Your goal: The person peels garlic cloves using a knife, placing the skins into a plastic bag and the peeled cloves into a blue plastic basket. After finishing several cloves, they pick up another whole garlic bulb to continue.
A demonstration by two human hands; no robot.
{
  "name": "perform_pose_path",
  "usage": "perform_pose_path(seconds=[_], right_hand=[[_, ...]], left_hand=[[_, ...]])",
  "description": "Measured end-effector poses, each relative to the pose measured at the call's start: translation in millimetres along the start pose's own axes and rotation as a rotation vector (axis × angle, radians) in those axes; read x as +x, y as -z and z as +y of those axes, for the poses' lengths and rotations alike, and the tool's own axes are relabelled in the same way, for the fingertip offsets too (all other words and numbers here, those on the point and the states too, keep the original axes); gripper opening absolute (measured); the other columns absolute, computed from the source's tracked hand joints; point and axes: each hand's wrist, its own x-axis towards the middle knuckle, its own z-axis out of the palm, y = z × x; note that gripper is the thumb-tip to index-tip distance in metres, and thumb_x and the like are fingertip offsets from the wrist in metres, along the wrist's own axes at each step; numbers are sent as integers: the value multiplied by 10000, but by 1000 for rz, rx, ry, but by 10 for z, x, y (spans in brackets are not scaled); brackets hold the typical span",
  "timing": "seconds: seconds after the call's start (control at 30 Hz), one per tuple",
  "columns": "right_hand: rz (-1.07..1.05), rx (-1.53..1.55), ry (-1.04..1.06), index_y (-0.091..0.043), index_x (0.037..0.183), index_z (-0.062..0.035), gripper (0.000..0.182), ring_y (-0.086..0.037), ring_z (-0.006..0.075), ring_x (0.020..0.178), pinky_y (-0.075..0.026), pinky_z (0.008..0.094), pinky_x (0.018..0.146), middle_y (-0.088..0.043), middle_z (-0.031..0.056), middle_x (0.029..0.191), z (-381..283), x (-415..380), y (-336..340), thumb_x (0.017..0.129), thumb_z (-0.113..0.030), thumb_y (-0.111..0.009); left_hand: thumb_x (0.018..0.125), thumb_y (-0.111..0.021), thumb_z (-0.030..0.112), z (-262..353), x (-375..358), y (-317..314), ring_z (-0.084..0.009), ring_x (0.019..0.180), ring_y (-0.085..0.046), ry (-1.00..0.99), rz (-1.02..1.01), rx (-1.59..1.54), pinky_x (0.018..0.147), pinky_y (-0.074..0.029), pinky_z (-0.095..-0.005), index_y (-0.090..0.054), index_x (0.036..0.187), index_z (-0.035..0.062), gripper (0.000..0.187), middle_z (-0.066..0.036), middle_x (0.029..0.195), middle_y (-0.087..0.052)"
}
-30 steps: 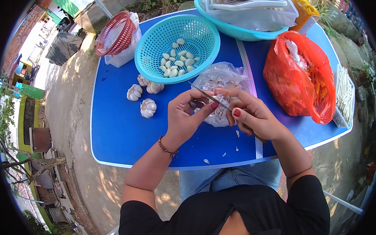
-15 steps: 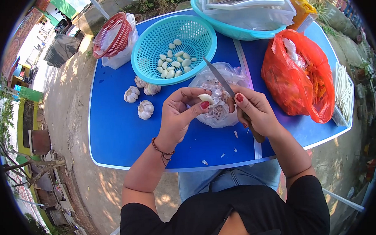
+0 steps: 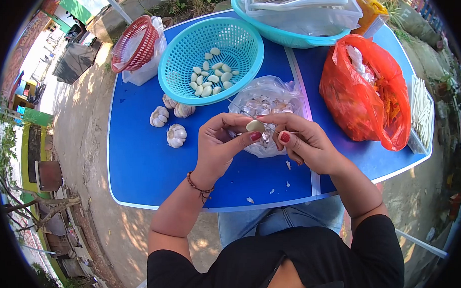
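A pale garlic clove [image 3: 255, 126] is pinched between the thumb and fingers of my left hand [image 3: 224, 139]. My right hand [image 3: 306, 141] is closed round the knife, whose thin blade [image 3: 239, 107] points up and left past the clove; its handle is mostly hidden by the fingers. Both hands are close together over a clear plastic bag [image 3: 261, 92] of garlic skins. Beyond them, several peeled cloves [image 3: 206, 79] lie in a turquoise basket [image 3: 174, 49]. Whole garlic bulbs [image 3: 176, 135] sit on the blue table [image 3: 155, 172], left of my left hand.
An open red plastic bag [image 3: 340, 99] stands at the right, beside a tray of white sticks [image 3: 421, 107]. At the back are a turquoise basin [image 3: 288, 39] holding a clear container [image 3: 307, 19], and a small red basket [image 3: 148, 43]. Skin scraps [image 3: 250, 200] lie near the front edge.
My right hand has shifted left and turned, bringing its fingers against the clove. The knife blade has swung lower and further left. The clove is turned differently in my left hand.
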Motion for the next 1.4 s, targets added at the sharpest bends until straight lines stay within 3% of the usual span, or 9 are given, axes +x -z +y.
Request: perform_pose_path(seconds=[0.37,0.63,1.4], right_hand=[[-10,-17,-56,-496,1321,-105,369,-464,45,601,-395,195,544,-524,-9,776,-35,-15,8,963,-180,-452],[-17,32,-88,-506,1317,-113,363,-453,37,584,-388,199,519,-510,-15,760,-21,-25,19,964,-163,-440],[-14,137,-113,-468,1364,-154,387,-413,22,507,-362,159,461,-506,8,769,46,-15,15,998,-267,-418]], left_hand=[[752,-744,-6,26,2,-21,-114,848,-631,51,38,28,760,-530,-241,-604,954,24,248,-77,932,-651],[778,-696,-59,25,5,-18,-134,868,-642,-19,6,6,779,-545,-252,-623,1004,-21,240,-101,951,-656],[774,-723,-11,-16,17,-2,-120,844,-645,52,71,-60,767,-541,-243,-609,991,-5,245,-99,927,-666]])
